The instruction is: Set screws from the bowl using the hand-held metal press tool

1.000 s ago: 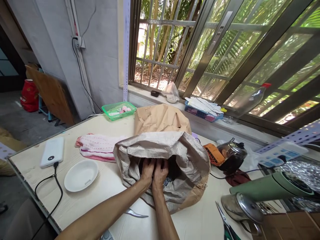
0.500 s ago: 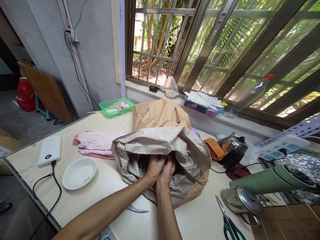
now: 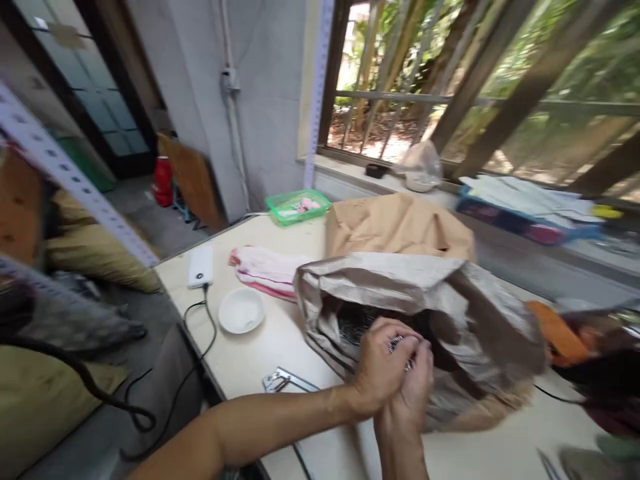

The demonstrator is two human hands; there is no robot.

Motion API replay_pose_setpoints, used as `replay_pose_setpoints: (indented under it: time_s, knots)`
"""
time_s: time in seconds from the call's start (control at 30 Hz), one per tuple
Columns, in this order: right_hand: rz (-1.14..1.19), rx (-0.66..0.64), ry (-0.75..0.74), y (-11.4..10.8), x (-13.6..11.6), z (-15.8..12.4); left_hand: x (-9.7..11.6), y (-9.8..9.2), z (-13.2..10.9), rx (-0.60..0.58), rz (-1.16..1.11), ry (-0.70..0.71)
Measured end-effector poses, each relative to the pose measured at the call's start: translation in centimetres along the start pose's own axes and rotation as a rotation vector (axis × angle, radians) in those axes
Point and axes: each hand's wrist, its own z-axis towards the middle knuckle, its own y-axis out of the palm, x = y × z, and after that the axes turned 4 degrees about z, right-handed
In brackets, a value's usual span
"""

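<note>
Some shiny material (image 3: 395, 343) is clasped between left hand (image 3: 381, 367) and right hand (image 3: 411, 390), fingers (image 3: 386, 328) curled; dark contents (image 3: 356, 323) are held in the sack (image 3: 510, 333).

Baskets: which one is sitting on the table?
The green basket: it rests on the table behind the pink-and-white cloth. The blue basket, heaped with white papers, sits on the windowsill instead.

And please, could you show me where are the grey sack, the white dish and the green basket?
Grey sack (image 3: 487, 327): head view, on its creased wall, toward the picture's right.
White dish (image 3: 241, 311): head view, on its bare inside.
Green basket (image 3: 302, 217): head view, on its front wall.
</note>
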Motion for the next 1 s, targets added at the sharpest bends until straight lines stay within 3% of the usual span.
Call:
replay_pose_setpoints:
  time_s: [0.1,0.23,0.37,0.47,0.67,1.0]
  knots:
    - [0.082,-0.017,0.125,2.8,-1.5,-2.6,2.5,-3.4,-0.9,0.088,0.018,0.048]
    - [0.167,-0.239,0.137,10.4,-2.8,-6.1,4.6,-10.2,-0.4,0.274,0.084,0.111]
    - [0.193,-0.365,0.165,18.0,-1.4,-8.3,3.4,-16.7,1.6,0.448,0.062,0.108]
    - [0.188,-0.42,0.173,21.1,0.9,-9.2,1.2,-19.8,2.6,0.532,-0.032,0.027]
    - [0.103,-0.468,0.144,22.0,4.3,-9.9,-1.7,-21.9,2.7,0.659,-0.202,-0.128]
    - [-0.098,-0.598,-0.067,21.8,4.9,-10.6,-1.9,-23.4,2.2,0.729,-0.179,-0.131]
